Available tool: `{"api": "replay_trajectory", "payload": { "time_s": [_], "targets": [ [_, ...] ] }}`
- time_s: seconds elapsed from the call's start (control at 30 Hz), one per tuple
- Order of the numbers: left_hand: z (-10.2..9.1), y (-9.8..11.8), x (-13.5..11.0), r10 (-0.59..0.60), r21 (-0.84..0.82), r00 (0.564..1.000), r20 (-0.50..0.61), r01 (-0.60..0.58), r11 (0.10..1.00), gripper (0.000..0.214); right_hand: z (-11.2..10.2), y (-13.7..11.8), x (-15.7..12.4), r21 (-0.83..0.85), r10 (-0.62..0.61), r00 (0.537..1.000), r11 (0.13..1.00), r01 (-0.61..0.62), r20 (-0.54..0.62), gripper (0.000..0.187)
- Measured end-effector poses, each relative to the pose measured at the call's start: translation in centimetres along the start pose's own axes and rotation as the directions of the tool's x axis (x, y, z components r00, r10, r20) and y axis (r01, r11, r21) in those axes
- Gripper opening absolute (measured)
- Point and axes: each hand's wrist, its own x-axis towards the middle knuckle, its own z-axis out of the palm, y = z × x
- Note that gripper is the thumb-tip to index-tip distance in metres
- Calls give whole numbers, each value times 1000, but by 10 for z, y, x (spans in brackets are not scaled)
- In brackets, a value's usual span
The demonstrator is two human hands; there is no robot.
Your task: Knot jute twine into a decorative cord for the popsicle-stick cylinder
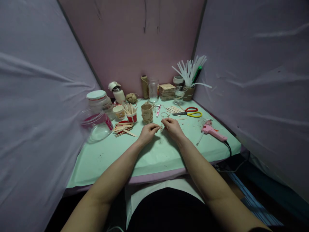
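My left hand and my right hand meet over the middle of the mint-green table, fingers pinched together on a small pale piece between them that I cannot make out. Just beyond the hands stands a small twine-wrapped cup. A thin wire ring lies beside that cup, above my right hand. To the left of my left hand lies a fan of wooden craft sticks.
A pink glue gun with its cord lies at the right edge. Red and yellow scissors, a red cup of sticks, clear jars, a glass jar, stacked wood squares and white straws crowd the back. Cloth walls enclose all sides.
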Motion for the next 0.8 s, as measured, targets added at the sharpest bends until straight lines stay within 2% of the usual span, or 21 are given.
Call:
{"api": "replay_trajectory", "payload": {
  "time_s": [0.23,0.4,0.47,0.53,0.6,0.67,0.73,0.8],
  "targets": [
    [-1,10,-1,-57,-61,998,39,59,996,23,-1,1,2,-39,33,993,998,-38,-115,28],
    [-2,15,-2,-74,-117,996,49,79,990,24,-2,4,2,-46,51,993,997,-56,-110,30],
    [-2,14,-2,-94,-154,995,42,99,983,25,-3,6,3,-111,58,996,992,-66,-74,30],
    [-2,10,-1,-140,-206,990,31,143,968,27,-4,6,3,-259,30,997,965,-45,-64,28],
    [-2,4,1,-218,-269,976,24,217,939,31,-4,6,3,-437,-130,987,896,76,-95,23],
    [-2,-2,2,-300,-329,954,24,291,898,33,-3,3,1,-549,-367,929,786,283,-47,21],
    [-2,-5,2,-347,-361,938,24,332,871,30,-1,-1,-2,-555,-507,852,675,486,130,29],
    [-2,-5,2,-371,-354,928,18,353,866,25,1,-4,-5,-520,-525,790,601,608,317,28]
  ]
}}
